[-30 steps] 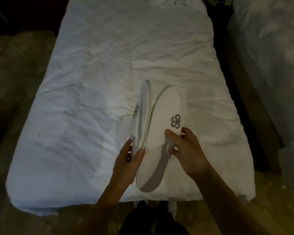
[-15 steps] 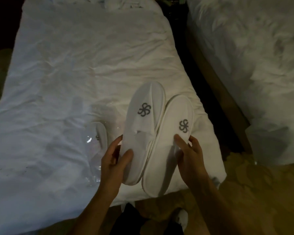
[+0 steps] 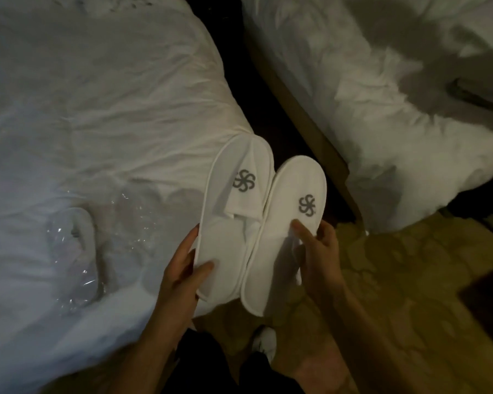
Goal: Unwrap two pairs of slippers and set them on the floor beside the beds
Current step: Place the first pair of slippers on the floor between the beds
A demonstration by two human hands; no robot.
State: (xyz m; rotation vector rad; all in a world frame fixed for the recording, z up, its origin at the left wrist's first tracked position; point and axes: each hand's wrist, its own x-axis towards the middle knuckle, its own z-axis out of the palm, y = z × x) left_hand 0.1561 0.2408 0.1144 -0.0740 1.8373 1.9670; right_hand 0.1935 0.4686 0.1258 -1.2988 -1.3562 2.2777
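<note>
- The left hand is closed on the heel end of one unwrapped slipper, thumb on top; the right hand pinches the other slipper near its strap.
- A second ago the pair stood on edge, pressed together over the bed; now both lie face up, side by side, and have swung out past the near right corner of the left bed toward the carpet.
- I judge that setting this pair down in the gap between the beds comes next.
- A second pair lies in clear plastic near that bed's near edge, yet to unwrap.
- The right bed lies beyond.
</note>
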